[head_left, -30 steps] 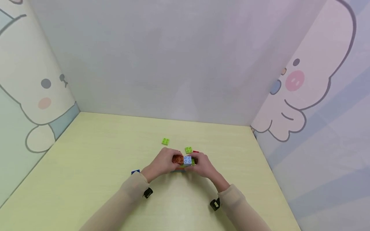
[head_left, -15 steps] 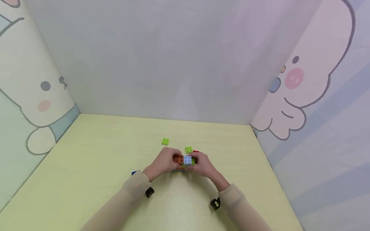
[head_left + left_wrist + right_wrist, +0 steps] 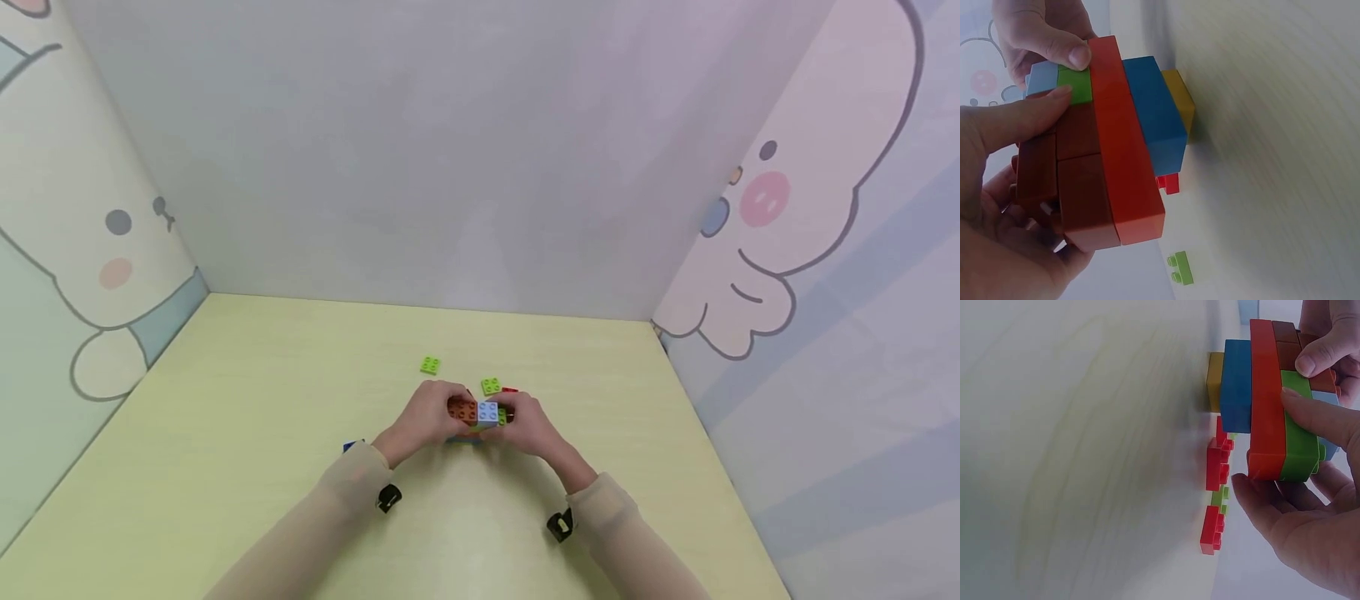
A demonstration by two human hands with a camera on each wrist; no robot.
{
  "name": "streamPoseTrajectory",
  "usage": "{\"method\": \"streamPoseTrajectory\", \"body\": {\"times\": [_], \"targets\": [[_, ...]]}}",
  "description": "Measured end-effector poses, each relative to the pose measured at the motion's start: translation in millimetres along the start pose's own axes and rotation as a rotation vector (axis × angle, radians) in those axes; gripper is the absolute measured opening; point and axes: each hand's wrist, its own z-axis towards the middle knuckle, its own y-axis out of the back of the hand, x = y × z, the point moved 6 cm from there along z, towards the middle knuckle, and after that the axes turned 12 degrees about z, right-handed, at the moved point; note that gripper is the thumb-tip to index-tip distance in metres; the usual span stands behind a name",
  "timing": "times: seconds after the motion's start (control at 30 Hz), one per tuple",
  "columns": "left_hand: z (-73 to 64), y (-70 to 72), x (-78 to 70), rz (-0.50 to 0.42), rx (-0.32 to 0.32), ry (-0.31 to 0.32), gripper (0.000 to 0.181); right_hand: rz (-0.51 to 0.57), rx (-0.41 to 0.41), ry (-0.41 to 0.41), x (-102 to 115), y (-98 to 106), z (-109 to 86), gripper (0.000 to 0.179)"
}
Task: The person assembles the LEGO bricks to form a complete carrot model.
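Between both hands is a stack of toy building bricks. Its yellow brick (image 3: 1179, 97) is lowest, close over the table, under a blue brick (image 3: 1157, 119) and a long red layer (image 3: 1124, 144). Above the red come brown bricks (image 3: 1085, 187) and a green brick (image 3: 1299, 447), topped by more brown and a light blue brick (image 3: 487, 413). My left hand (image 3: 427, 419) grips the brown end, fingers on the far side and thumb on the near side. My right hand (image 3: 529, 427) pinches the green and red end, thumb on the green brick's near face.
Beyond the hands lie two green bricks (image 3: 430, 365) and a red brick (image 3: 510, 390). The right wrist view shows several red bricks (image 3: 1213, 465) on the table. A blue brick (image 3: 352, 446) lies beside the left wrist. A grey wall (image 3: 420, 167) closes the table's far side.
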Motion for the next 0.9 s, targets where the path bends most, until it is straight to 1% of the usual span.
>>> {"method": "streamPoseTrajectory", "body": {"times": [0.13,0.23,0.37,0.5,0.57,0.63,0.73,0.8,0.9], "targets": [[1.7,-1.9,0.3,-0.004,0.004,0.003,0.028,0.052,-0.002,-0.013,-3,2,-1.4,0.041],[2.6,-2.3,1.2,0.004,0.013,-0.008,0.029,0.070,-0.010,-0.027,-6,3,-1.7,0.041],[1.1,-2.0,2.7,0.019,0.025,-0.035,0.028,0.072,-0.007,-0.031,-8,1,-1.6,0.041],[-1.6,-2.0,6.0,0.006,0.036,-0.070,0.031,0.061,-0.010,-0.041,-7,-2,-1.1,0.041],[-2.3,-1.9,10.1,-0.011,0.039,-0.065,0.034,0.054,-0.016,-0.052,-7,-2,-1.1,0.041],[-3.2,-0.5,16.1,-0.021,0.033,-0.048,0.038,0.050,-0.018,-0.058,-6,-2,-0.7,0.042],[-6.4,3.4,28.7,-0.031,0.033,0.020,0.044,0.050,-0.013,-0.067,-5,-3,0.3,0.043],[-10.8,7.1,36.4,-0.033,0.039,0.065,0.044,0.051,-0.010,-0.076,-4,-3,0.6,0.044],[-21.1,15.1,45.4,-0.033,0.046,0.123,0.039,0.057,-0.008,-0.084,-4,-3,0.6,0.045]]}}
